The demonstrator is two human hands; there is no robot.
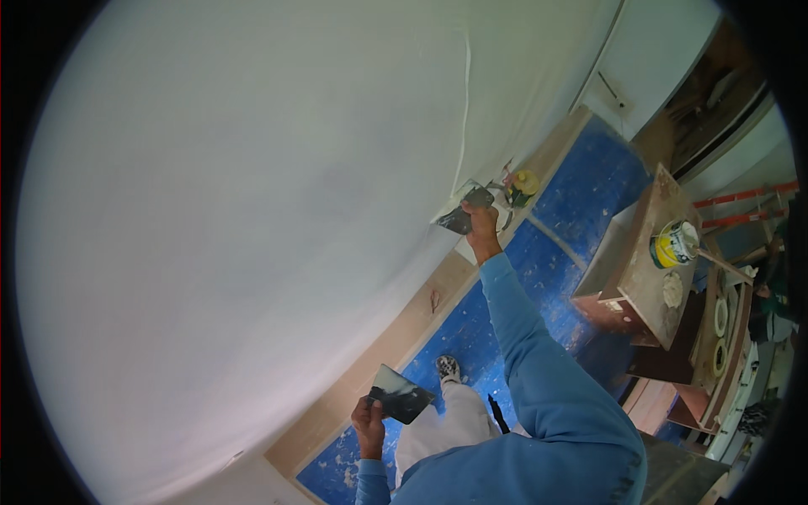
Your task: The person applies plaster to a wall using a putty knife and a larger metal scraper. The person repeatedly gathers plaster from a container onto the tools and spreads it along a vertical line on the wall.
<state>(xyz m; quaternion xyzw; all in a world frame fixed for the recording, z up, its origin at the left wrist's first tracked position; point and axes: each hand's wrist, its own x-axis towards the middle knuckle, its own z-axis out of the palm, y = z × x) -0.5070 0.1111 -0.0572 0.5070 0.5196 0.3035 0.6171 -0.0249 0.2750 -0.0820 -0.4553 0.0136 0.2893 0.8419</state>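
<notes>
My right hand (pixel 484 229) is closed on a wide, dark putty knife (pixel 455 221), whose blade lies at the wall (pixel 278 194) low down beside the far corner. White paste shows on that blade. A raised white line of filler (pixel 465 109) runs up the wall from near the blade. Lower down, close to my body, my left hand (pixel 369 427) grips a second broad putty knife (pixel 401 394) by its edge. A smear of white paste crosses its dark face. The handles of both tools are mostly hidden by my fingers.
Blue, paint-spattered covering (pixel 513 290) lies on the floor along a tan border strip (pixel 337 391). At the right, a wooden cabinet (pixel 644 261) carries a yellow-and-white bucket (pixel 673 244). Beyond it stands an orange ladder (pixel 741 206). A yellow-topped object (pixel 525 181) sits by the wall.
</notes>
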